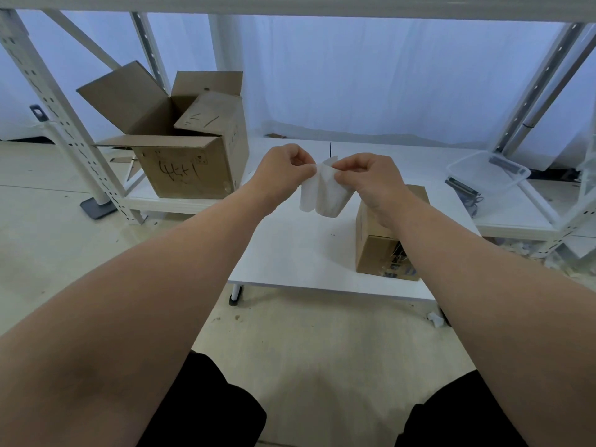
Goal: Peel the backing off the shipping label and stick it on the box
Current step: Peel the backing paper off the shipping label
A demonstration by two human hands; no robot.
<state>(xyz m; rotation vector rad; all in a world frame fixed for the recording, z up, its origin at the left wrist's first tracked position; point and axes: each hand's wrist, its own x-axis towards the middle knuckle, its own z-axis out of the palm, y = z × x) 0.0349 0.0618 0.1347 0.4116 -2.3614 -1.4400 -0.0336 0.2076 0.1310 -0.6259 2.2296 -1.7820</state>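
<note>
Left hand (283, 171), right hand (369, 180): fingers (346, 176) pinch label (322, 196) top.

The label (324, 191) in the grip is plain white on the side I can see, with no print showing. Just below and to the right of the grip, the small box (374, 253) is brown cardboard, with what looks like blue and black printing low on its near face, too blurred to read. Under the grip, the table (290, 253) is white. Well to the left, the big open carton (180, 169) is brown with black hand-drawn scrawl. Beyond the grip, the curtain (354, 75) is pale bluish white.
</note>
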